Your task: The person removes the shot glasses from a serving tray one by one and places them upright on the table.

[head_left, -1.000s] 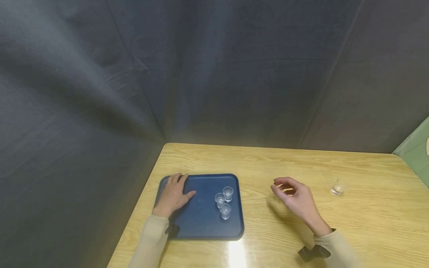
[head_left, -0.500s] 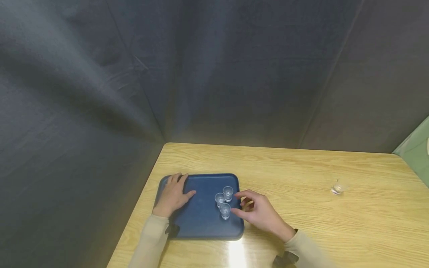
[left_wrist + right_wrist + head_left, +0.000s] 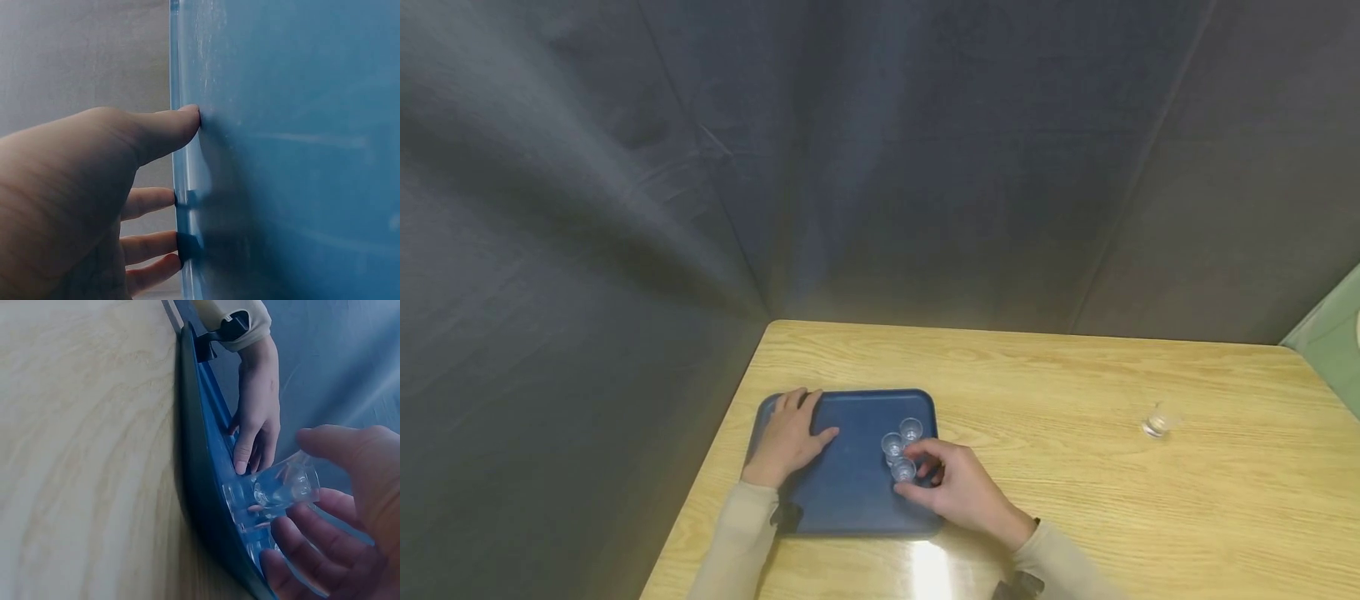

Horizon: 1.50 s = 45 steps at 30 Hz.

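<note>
Your right hand [image 3: 962, 492] has its grip curled round a small clear glass [image 3: 903, 471], thumb on one side and fingers on the other; the wrist view shows the glass [image 3: 278, 486] smooth, ribless and flared at the rim. It sits on the blue tray [image 3: 850, 500], near the tray's right edge, with two like glasses [image 3: 911, 430] just behind it, the three bunched close together. The tray is matte plastic, rectangular with rounded corners and a low raised lip, and it lies by the tabletop's left edge, toward the near side. Your left hand [image 3: 786, 437] lies flat on the tray's far left corner, fingers relaxed and holding nothing; its wrist view shows the thumb tip [image 3: 187, 119] pressed against the tray [image 3: 300, 156] and the fingers over the lip. The tabletop [image 3: 1075, 500] is pale wood grain with a glossy sheen. One more glass [image 3: 1153, 423] stands well apart, toward the right edge, with bare wood between it and the tray. Dark cloth [image 3: 850, 167] hangs behind the far and left edges.
</note>
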Tool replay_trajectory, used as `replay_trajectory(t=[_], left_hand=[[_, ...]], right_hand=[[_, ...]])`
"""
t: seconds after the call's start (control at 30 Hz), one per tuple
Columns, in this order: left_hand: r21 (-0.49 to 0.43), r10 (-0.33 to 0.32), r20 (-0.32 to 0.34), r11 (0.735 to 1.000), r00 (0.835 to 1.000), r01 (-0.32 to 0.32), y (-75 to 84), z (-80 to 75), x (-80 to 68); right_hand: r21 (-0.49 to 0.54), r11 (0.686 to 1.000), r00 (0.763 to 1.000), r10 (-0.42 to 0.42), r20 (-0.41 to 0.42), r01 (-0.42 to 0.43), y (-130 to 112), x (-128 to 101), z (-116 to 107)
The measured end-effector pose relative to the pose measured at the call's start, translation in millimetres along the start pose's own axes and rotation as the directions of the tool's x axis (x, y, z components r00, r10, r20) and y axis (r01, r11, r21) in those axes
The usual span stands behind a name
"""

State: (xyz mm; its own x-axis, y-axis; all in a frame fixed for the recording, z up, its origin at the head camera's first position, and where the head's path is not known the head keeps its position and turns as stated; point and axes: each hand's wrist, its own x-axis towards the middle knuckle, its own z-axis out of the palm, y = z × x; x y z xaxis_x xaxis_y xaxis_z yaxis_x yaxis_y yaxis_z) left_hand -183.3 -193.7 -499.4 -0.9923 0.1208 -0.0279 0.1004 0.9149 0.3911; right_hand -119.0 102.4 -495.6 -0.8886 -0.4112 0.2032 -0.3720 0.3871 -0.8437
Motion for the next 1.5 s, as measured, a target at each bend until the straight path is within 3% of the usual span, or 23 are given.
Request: replay_trajectory(t=[0.33, 0.7, 0.97, 1.17, 1.33, 1.5], left_hand=[[-0.011, -0.016, 0.005, 1.000, 1.000, 0.016, 2.4, -1.2, -2.8], [-0.012, -0.012, -0.003, 1.000, 1.000, 0.012, 3.7, -1.8, -3.0], [-0.012, -0.013, -0.002, 1.000, 1.000, 0.013, 3.4, -1.8, -3.1], [-0.008, -0.011, 0.000, 1.000, 1.000, 0.011, 3.4, -1.7, -2.6], [-0.008, -0.003, -0.003, 1.000, 1.000, 0.003, 3.4, -1.7, -1.6], [-0.006, 0.004, -0.006, 1.000, 1.000, -0.004, 2.9, -1.3, -1.3]], right_hand=[[-0.059, 0.998, 0.999, 0.016, -0.028, -0.017, -1, 0, 5], [-0.007, 1.000, 0.992, -0.011, -0.125, 0.010, -2, -1, -6], [0.034, 0.999, 0.973, 0.021, -0.231, -0.014, 6, -4, -26], [0.035, 0.996, 0.946, 0.088, -0.311, -0.081, 15, -12, -49], [0.006, 0.992, 0.927, 0.120, -0.355, -0.126, 26, -21, -69], [-0.050, 0.990, 0.910, 0.101, -0.401, -0.131, 36, -30, -92]])
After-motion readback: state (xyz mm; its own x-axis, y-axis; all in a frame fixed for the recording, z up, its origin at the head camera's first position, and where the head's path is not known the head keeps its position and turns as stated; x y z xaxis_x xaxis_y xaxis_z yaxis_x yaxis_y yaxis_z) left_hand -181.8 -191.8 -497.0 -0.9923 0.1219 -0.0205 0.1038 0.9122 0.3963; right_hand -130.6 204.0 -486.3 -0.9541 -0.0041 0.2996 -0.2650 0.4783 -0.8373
